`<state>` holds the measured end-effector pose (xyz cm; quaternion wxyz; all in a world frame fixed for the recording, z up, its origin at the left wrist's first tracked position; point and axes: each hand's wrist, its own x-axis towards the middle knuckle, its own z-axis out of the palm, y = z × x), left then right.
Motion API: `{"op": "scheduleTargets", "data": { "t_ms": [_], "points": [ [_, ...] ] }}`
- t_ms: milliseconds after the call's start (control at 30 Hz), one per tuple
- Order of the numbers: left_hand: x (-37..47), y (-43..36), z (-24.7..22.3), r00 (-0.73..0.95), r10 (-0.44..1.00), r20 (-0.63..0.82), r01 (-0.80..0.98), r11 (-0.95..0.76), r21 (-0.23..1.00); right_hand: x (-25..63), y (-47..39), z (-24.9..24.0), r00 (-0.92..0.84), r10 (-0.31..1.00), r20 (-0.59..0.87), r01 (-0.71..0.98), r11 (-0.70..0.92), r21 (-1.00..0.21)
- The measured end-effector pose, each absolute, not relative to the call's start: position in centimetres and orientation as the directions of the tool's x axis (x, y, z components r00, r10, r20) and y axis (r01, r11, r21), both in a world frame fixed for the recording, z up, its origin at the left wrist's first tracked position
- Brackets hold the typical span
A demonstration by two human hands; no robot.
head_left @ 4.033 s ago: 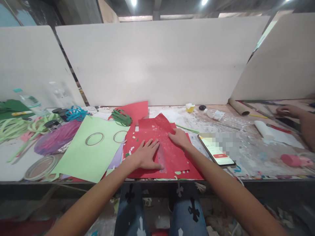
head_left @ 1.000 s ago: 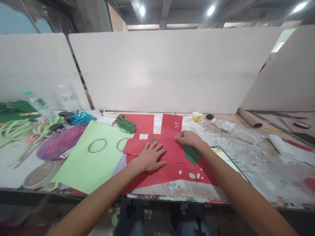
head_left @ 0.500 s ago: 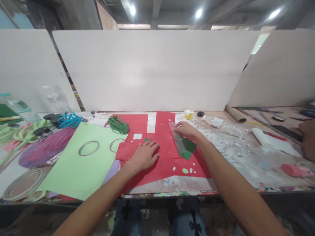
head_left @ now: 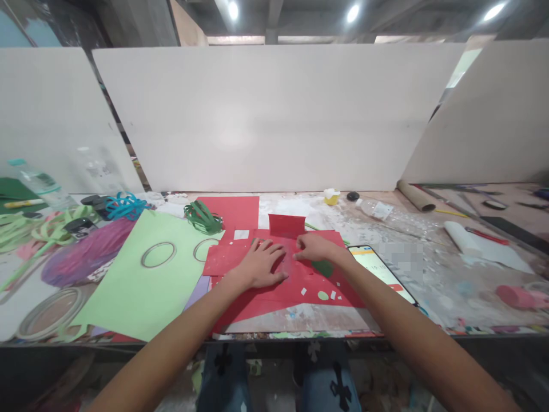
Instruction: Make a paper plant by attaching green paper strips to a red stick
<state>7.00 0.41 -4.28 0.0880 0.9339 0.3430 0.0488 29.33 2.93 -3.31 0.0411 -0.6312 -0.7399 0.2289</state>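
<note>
Red paper sheets [head_left: 274,297] lie in front of me, with small white scraps and a green oval on them. My left hand [head_left: 263,264] rests on the red paper with its fingers spread. Bent fingers close my right hand [head_left: 313,247] just to its right, over what looks like a clear strip, mostly hidden. Behind both hands the far end of a red strip [head_left: 287,224] stands folded up. A dark green paper piece [head_left: 323,268] lies under my right hand. To the left is a light green sheet [head_left: 128,286] with a metal ring [head_left: 158,254].
A phone [head_left: 380,272] lies beside my right forearm. Green paper strips [head_left: 203,217], a purple bag [head_left: 90,252] and bottles are to the left. A yellow pot [head_left: 331,197], a clear bottle [head_left: 380,210] and a cardboard tube [head_left: 416,195] lie at the back right.
My right hand has moved left and down, nearer my left hand, which has shifted slightly right. The red strip's far end has folded up. The phone now shows beside my right forearm.
</note>
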Motion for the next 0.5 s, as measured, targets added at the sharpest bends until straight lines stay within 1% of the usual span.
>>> {"op": "scheduleTargets", "data": {
  "t_ms": [67, 100, 267, 367, 500],
  "points": [
    [7.3, 0.7, -4.4, 0.759, 0.647, 0.07, 0.631, -0.758, 0.165, 29.1, 3.4, -3.6, -0.203, 0.947, -0.248, 0.914, 0.093, -0.394],
    [7.5, 0.8, -4.4, 0.762, 0.644, 0.066, 0.628, -0.761, 0.163, 29.1, 3.6, -3.7, -0.201, 0.947, -0.25, 0.912, 0.088, -0.4],
    [7.2, 1.5, -4.3, 0.774, 0.629, -0.068, 0.628, -0.751, 0.205, 28.8, 4.0, -4.2, -0.186, 0.948, -0.258, 0.903, 0.061, -0.426],
    [6.5, 1.4, -4.3, 0.767, 0.638, -0.072, 0.637, -0.741, 0.211, 28.6, 4.1, -4.2, -0.189, 0.94, -0.282, 0.899, 0.05, -0.436],
    [6.1, 1.0, -4.6, 0.741, 0.665, -0.092, 0.662, -0.702, 0.261, 28.5, 4.4, -4.2, -0.175, 0.937, -0.303, 0.887, 0.016, -0.462]
  ]
}}
